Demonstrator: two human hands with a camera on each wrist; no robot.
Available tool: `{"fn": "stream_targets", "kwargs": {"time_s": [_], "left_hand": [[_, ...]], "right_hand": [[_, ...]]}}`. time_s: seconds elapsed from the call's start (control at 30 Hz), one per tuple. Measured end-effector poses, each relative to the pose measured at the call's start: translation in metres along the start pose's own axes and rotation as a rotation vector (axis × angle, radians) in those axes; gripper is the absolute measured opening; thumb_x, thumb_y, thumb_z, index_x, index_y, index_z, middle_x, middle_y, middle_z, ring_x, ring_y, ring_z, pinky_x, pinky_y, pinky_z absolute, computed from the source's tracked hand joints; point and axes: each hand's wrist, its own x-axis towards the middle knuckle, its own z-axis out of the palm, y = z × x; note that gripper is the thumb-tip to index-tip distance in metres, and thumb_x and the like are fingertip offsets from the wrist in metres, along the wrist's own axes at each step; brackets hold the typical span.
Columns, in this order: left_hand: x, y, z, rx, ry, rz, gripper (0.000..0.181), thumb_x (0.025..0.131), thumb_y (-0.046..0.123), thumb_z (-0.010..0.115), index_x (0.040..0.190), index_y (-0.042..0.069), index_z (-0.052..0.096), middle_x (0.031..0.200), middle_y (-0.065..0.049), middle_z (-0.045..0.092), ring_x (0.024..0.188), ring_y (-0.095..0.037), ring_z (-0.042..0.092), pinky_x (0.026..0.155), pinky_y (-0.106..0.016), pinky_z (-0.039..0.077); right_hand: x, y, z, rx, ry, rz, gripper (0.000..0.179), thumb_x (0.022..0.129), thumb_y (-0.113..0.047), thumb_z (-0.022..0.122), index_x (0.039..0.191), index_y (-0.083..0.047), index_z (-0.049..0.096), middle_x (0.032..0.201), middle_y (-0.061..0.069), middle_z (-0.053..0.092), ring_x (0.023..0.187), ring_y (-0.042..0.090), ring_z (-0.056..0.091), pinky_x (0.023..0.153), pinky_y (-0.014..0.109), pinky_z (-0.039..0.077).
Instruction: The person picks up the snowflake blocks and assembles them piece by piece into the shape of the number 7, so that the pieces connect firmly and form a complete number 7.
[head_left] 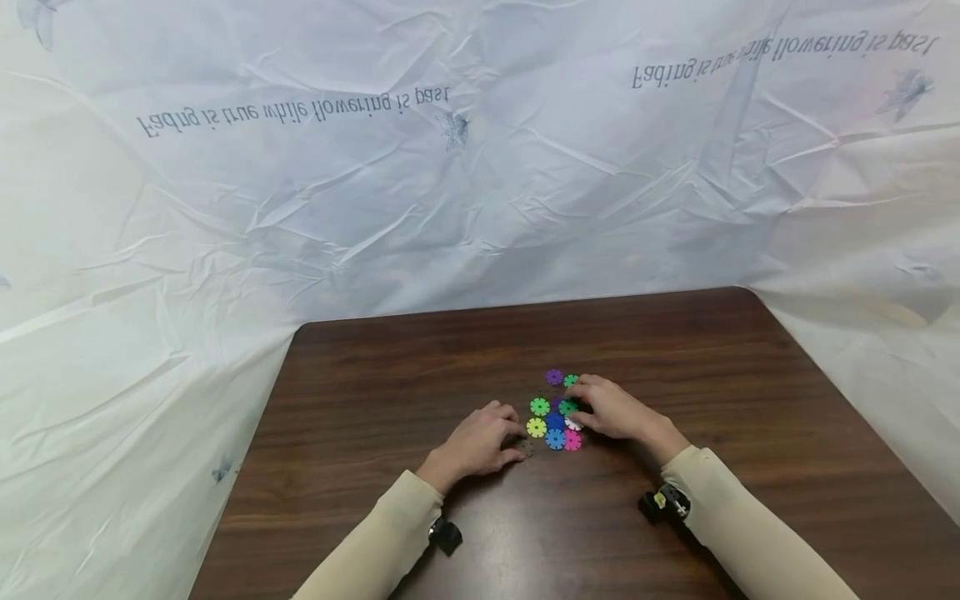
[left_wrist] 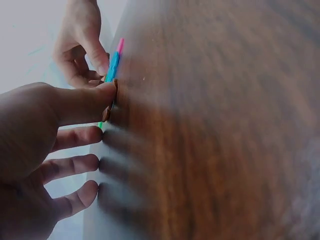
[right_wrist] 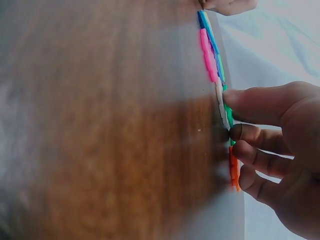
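Note:
Several notched plastic building discs lie flat in a cluster between the two hands. In the head view these include a yellow disc [head_left: 536,427], a light green disc [head_left: 539,407], a light blue disc [head_left: 555,439], a pink disc [head_left: 572,440] and a purple disc [head_left: 553,377]. My left hand [head_left: 480,439] rests at the cluster's left, its thumb touching a brown disc [left_wrist: 106,114] and its other fingers spread. At the right side, my right hand [head_left: 611,408] touches a darker green disc [right_wrist: 229,114] with its thumb. Its other fingertips are by an orange disc [right_wrist: 234,170].
The discs lie on a dark wood-grain table [head_left: 390,367] with rounded far corners. A pale printed sheet [head_left: 360,192] hangs behind and beside it. Small black cameras [head_left: 446,536] are strapped at both wrists. A white disc [right_wrist: 220,102] lies beside the green one.

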Motion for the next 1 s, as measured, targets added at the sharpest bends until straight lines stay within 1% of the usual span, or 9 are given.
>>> {"fn": "stream_targets", "kwargs": {"time_s": [0.13, 0.23, 0.33, 0.4, 0.57, 0.7, 0.77, 0.87, 1.0], "left_hand": [[0.0004, -0.0011, 0.0003, -0.037, -0.005, -0.003, 0.027, 0.087, 0.040, 0.072, 0.106, 0.021, 0.074, 0.105, 0.007, 0.064, 0.097, -0.011, 0.055, 0.086, -0.028, 0.048], [0.0007, -0.0018, -0.0005, -0.067, -0.005, -0.005, 0.025, 0.087, 0.037, 0.073, 0.105, 0.019, 0.073, 0.103, 0.007, 0.065, 0.096, -0.010, 0.056, 0.086, -0.026, 0.048], [0.0012, -0.0024, -0.0017, -0.088, -0.003, -0.005, 0.023, 0.087, 0.033, 0.074, 0.104, 0.017, 0.071, 0.101, 0.006, 0.066, 0.094, -0.009, 0.056, 0.084, -0.025, 0.049], [0.0022, -0.0026, -0.0023, -0.103, -0.004, -0.006, 0.021, 0.088, 0.029, 0.073, 0.104, 0.016, 0.070, 0.100, 0.005, 0.066, 0.094, -0.010, 0.057, 0.084, -0.025, 0.050], [0.0054, -0.0037, -0.0026, -0.170, -0.005, -0.012, 0.015, 0.090, 0.020, 0.071, 0.103, 0.017, 0.067, 0.099, 0.004, 0.069, 0.093, -0.010, 0.062, 0.085, -0.028, 0.051], [0.0050, -0.0067, -0.0006, -0.217, 0.020, -0.017, 0.013, 0.090, 0.016, 0.071, 0.101, 0.018, 0.067, 0.095, 0.006, 0.070, 0.086, -0.007, 0.063, 0.079, -0.025, 0.052], [0.0046, -0.0078, 0.0001, -0.231, 0.035, -0.011, 0.011, 0.090, 0.014, 0.070, 0.100, 0.018, 0.068, 0.095, 0.006, 0.070, 0.086, -0.006, 0.064, 0.078, -0.024, 0.053], [0.0042, -0.0085, 0.0009, -0.232, 0.045, -0.009, 0.010, 0.091, 0.013, 0.068, 0.099, 0.018, 0.071, 0.096, 0.006, 0.070, 0.089, -0.007, 0.065, 0.081, -0.025, 0.053], [0.0032, -0.0091, 0.0016, -0.215, 0.063, -0.019, 0.011, 0.092, 0.014, 0.066, 0.101, 0.015, 0.072, 0.098, 0.004, 0.071, 0.092, -0.009, 0.066, 0.088, -0.031, 0.052]], "right_hand": [[0.0008, -0.0005, 0.0004, 0.012, 0.017, -0.022, 0.018, 0.089, -0.013, 0.071, 0.105, -0.008, 0.069, 0.102, 0.005, 0.063, 0.092, 0.018, 0.061, 0.077, 0.038, 0.053], [0.0023, -0.0010, 0.0002, 0.029, 0.008, 0.002, 0.024, 0.089, -0.014, 0.071, 0.112, -0.006, 0.067, 0.105, 0.006, 0.063, 0.091, 0.017, 0.060, 0.075, 0.036, 0.053], [0.0043, -0.0011, 0.0000, 0.039, -0.016, 0.038, 0.033, 0.090, -0.014, 0.070, 0.120, -0.004, 0.065, 0.106, 0.007, 0.061, 0.085, 0.014, 0.058, 0.071, 0.032, 0.051], [0.0056, -0.0008, -0.0005, 0.042, -0.023, 0.050, 0.034, 0.090, -0.013, 0.069, 0.122, -0.003, 0.064, 0.105, 0.007, 0.059, 0.081, 0.012, 0.055, 0.068, 0.028, 0.049], [0.0082, 0.0003, -0.0015, 0.054, 0.000, 0.029, 0.033, 0.087, -0.010, 0.072, 0.118, -0.002, 0.067, 0.102, 0.008, 0.058, 0.075, 0.011, 0.053, 0.064, 0.025, 0.046], [0.0098, 0.0006, -0.0013, 0.072, 0.037, 0.012, 0.029, 0.085, -0.007, 0.073, 0.114, -0.005, 0.070, 0.101, 0.006, 0.058, 0.074, 0.011, 0.053, 0.062, 0.024, 0.046], [0.0097, 0.0006, -0.0019, 0.077, 0.062, 0.002, 0.025, 0.085, -0.006, 0.072, 0.110, -0.007, 0.072, 0.101, 0.004, 0.061, 0.075, 0.010, 0.055, 0.063, 0.024, 0.048], [0.0090, 0.0008, -0.0036, 0.092, 0.081, -0.009, 0.021, 0.087, -0.005, 0.070, 0.107, -0.010, 0.074, 0.101, 0.000, 0.066, 0.078, 0.008, 0.059, 0.066, 0.025, 0.051], [0.0081, 0.0018, -0.0048, 0.126, 0.088, -0.017, 0.020, 0.089, -0.006, 0.068, 0.107, -0.011, 0.075, 0.101, -0.001, 0.071, 0.080, 0.006, 0.062, 0.067, 0.025, 0.052]]}}
